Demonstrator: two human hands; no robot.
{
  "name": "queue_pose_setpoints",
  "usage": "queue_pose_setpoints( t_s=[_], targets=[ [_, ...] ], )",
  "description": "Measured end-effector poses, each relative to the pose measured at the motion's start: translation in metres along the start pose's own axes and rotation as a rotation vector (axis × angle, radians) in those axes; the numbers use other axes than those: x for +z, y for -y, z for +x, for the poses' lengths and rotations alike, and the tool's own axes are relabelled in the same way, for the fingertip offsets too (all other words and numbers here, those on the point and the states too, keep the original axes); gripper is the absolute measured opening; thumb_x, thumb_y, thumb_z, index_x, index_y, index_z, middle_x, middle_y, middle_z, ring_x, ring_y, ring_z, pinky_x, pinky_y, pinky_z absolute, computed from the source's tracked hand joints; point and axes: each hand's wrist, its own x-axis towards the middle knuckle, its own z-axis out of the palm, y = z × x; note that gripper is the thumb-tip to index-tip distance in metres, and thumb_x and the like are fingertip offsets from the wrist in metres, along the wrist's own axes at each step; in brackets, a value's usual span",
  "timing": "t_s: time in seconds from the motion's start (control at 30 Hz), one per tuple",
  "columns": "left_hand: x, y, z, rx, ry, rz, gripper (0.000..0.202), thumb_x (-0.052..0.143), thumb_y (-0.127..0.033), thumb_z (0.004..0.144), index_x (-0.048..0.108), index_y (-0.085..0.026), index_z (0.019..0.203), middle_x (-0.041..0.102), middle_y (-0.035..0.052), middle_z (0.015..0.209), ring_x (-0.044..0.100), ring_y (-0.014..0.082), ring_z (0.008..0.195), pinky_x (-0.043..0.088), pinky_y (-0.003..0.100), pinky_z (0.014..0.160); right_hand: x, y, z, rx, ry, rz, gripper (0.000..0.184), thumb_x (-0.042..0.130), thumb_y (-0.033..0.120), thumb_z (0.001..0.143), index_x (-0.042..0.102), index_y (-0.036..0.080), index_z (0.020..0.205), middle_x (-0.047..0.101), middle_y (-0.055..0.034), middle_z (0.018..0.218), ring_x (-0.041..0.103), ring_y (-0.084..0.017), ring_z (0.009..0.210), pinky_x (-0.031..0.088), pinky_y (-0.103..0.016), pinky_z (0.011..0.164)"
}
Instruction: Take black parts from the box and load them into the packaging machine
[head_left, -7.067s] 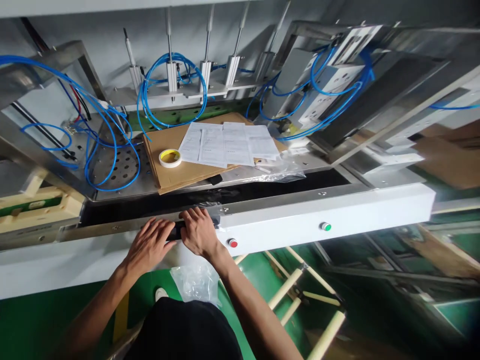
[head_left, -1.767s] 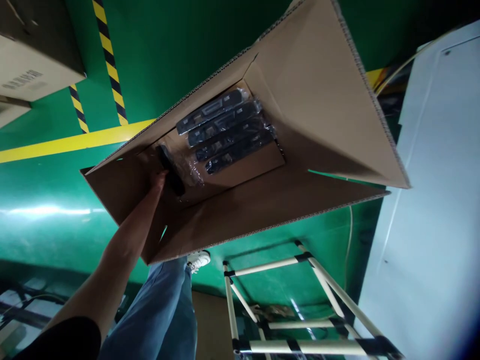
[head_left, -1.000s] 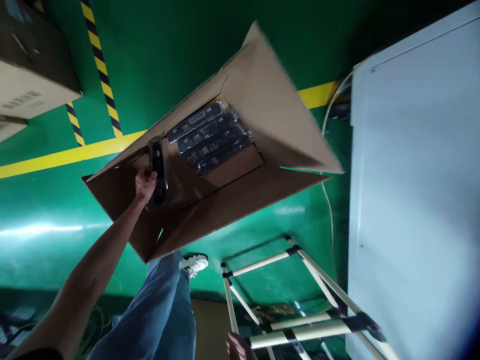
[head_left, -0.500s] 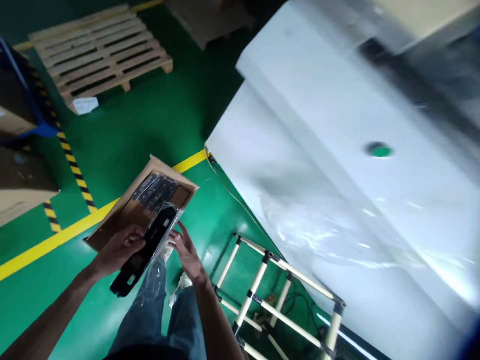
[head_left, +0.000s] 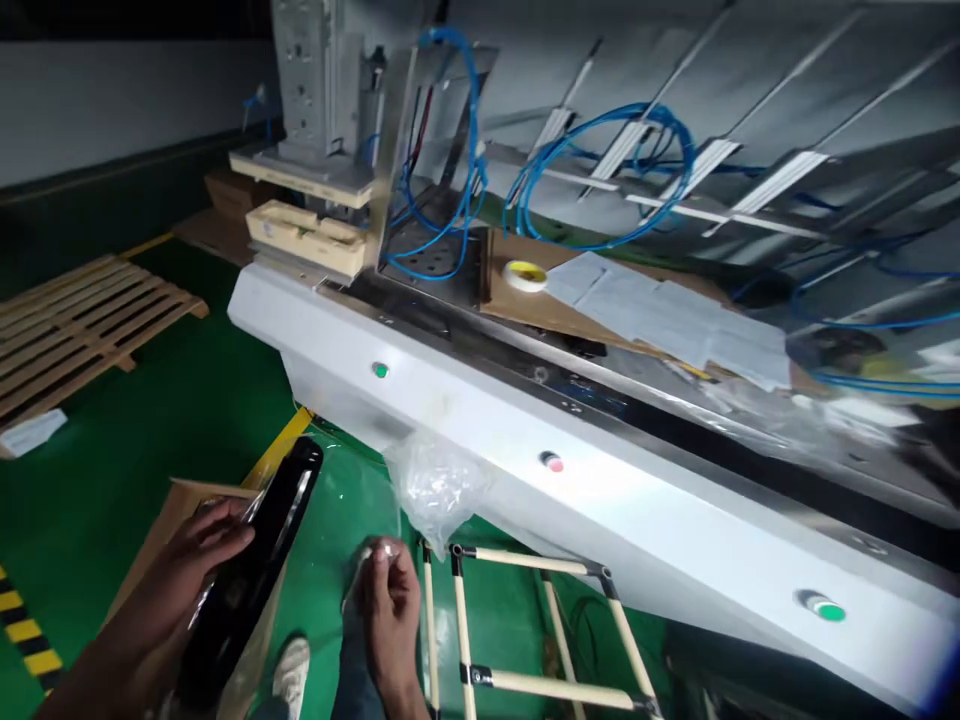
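Head view: at lower left, the left hand [head_left: 214, 550] has its grip closed around a long black part [head_left: 251, 575], tilted across the frame, with clear film about it. At bottom centre, the right hand [head_left: 394, 620] has thumb and finger pinched together, apparently on clear film [head_left: 388, 550] glinting at their tips. A steady left grip and a slow, even right pull would suit slippery film best; a jerk could twist the part. An open cardboard box [head_left: 154, 550] sits behind the left hand. Just beside the right hand stands a pale tube frame [head_left: 559, 685], easy to knock. A clear bag [head_left: 439, 490] hangs against the white counter [head_left: 465, 400], whose red button [head_left: 553, 461] at centre deserves clearance.
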Motion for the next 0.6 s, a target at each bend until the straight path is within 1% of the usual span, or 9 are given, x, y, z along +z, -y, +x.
queue_pose_setpoints(
  t_s=[0.17,0.27,0.33,0.37,0.43,0.47,0.5,0.57,0.6],
  targets=[
    [0.082,-0.124,0.029,0.200,0.370,0.113,0.040,0.077,-0.058,0.076,0.064,-0.023,0.091,0.065,0.0014,0.092,0.065,0.0229,0.095,0.052,0.028,0.081,-0.053,0.061,0.043,-0.173,-0.150,0.026,0.056,0.063,0.070,0.091,0.061,0.020,0.115,0.041,0.0093,0.057,0.038,-0.010,0.047,0.034,-0.024,0.045],
    [0.135,-0.189,0.051,0.303,0.564,0.186,0.038,0.075,-0.056,0.077,0.061,-0.022,0.086,0.059,0.0001,0.085,0.060,0.0193,0.083,0.050,0.026,0.074,-0.087,0.091,0.065,-0.310,-0.261,-0.036,0.053,0.061,0.063,0.096,0.058,0.021,0.127,0.056,0.0041,0.070,0.054,-0.013,0.059,0.047,-0.027,0.056],
    [0.169,-0.221,0.067,0.338,0.678,0.224,0.039,0.074,-0.056,0.077,0.057,-0.021,0.081,0.054,-0.0009,0.079,0.057,0.0175,0.075,0.049,0.026,0.067,-0.109,0.111,0.076,-0.432,-0.441,-0.128,0.053,0.064,0.058,0.096,0.053,0.022,0.135,0.066,-0.0026,0.091,0.063,-0.016,0.077,0.054,-0.031,0.070],
    [0.184,-0.233,0.075,0.352,0.730,0.243,0.039,0.073,-0.055,0.078,0.056,-0.021,0.080,0.052,-0.0014,0.077,0.056,0.0165,0.072,0.048,0.025,0.065,-0.118,0.120,0.079,-0.504,-0.549,-0.195,0.053,0.066,0.054,0.095,0.053,0.022,0.135,0.067,-0.0056,0.101,0.064,-0.018,0.085,0.054,-0.032,0.076],
    [0.213,-0.251,0.091,0.384,0.812,0.287,0.036,0.072,-0.053,0.080,0.055,-0.021,0.081,0.050,-0.0024,0.076,0.054,0.0151,0.068,0.048,0.024,0.062,-0.130,0.140,0.087,-0.666,-0.688,-0.365,0.044,0.071,0.047,0.094,0.058,0.020,0.126,0.065,-0.0090,0.108,0.063,-0.020,0.092,0.054,-0.034,0.080],
    [0.227,-0.258,0.098,0.398,0.856,0.312,0.035,0.071,-0.051,0.081,0.055,-0.021,0.083,0.051,-0.0024,0.076,0.054,0.0150,0.068,0.048,0.024,0.061,-0.133,0.151,0.091,-0.758,-0.683,-0.469,0.037,0.071,0.042,0.094,0.060,0.019,0.120,0.065,-0.0092,0.106,0.062,-0.021,0.091,0.053,-0.035,0.080],
    [0.240,-0.264,0.106,0.413,0.903,0.346,0.033,0.071,-0.050,0.082,0.056,-0.021,0.084,0.053,-0.0021,0.078,0.055,0.0152,0.068,0.049,0.025,0.061,-0.133,0.162,0.097,-0.851,-0.626,-0.590,0.029,0.069,0.038,0.096,0.062,0.019,0.117,0.065,-0.0094,0.104,0.062,-0.022,0.091,0.053,-0.036,0.080],
    [0.265,-0.275,0.120,0.445,0.985,0.424,0.032,0.069,-0.050,0.082,0.058,-0.020,0.086,0.056,-0.0007,0.081,0.057,0.0163,0.071,0.050,0.025,0.061,-0.129,0.182,0.116,-1.016,-0.431,-0.880,0.022,0.064,0.027,0.098,0.066,0.021,0.119,0.068,-0.0107,0.107,0.063,-0.025,0.098,0.053,-0.039,0.084],
    [0.277,-0.281,0.126,0.458,1.022,0.461,0.031,0.069,-0.049,0.081,0.059,-0.020,0.087,0.058,0.0001,0.083,0.059,0.0170,0.073,0.050,0.025,0.060,-0.126,0.190,0.128,-1.076,-0.339,-1.031,0.025,0.062,0.023,0.099,0.068,0.023,0.123,0.070,-0.0113,0.113,0.063,-0.026,0.107,0.053,-0.041,0.088]
  ],
)
